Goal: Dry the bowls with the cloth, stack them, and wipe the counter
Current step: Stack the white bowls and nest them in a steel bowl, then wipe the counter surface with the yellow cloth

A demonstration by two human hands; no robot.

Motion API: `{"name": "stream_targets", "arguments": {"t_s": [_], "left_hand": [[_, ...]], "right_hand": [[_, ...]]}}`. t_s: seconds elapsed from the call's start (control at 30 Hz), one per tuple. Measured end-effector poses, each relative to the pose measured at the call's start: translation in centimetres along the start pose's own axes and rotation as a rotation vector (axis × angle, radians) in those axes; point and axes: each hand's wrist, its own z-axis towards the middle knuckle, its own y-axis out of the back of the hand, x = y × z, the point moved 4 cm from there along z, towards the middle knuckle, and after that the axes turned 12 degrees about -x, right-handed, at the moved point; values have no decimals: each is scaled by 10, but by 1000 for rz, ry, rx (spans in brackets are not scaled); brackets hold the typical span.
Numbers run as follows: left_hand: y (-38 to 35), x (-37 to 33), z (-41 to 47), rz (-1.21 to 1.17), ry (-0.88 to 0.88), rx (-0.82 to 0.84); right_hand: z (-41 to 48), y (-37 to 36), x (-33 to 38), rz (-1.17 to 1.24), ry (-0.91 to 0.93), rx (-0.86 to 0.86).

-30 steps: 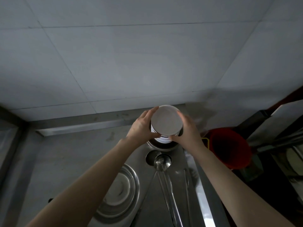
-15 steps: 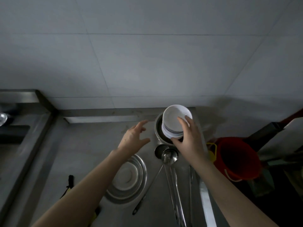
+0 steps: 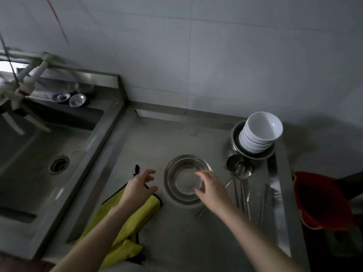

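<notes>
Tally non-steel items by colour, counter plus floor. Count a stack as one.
Yellow: 1, cloth
White: 1, stack of bowls (how many bowls are in it is unclear)
Red: 1, bucket
Total: 3

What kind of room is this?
Probably a kitchen's washing-up corner: a steel sink with a drain, stacked white bowls on the steel counter, and ladles lying beside them.

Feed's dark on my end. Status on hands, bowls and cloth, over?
Both hands empty: left hand over yellow cloth, right hand over steel bowl. White bowls stacked back right. Ladles beside bowl, not blocking.
</notes>
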Motion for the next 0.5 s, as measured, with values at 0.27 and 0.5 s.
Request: {"name": "stream_targets", "arguments": {"t_s": [0.27,0.5], "left_hand": [[37,95,-33,305,46,193],[35,154,-65,436,-3,385]], "right_hand": [[-49,-91,78,-25,-23,302],[-88,-169,127,-302,57,486]]}}
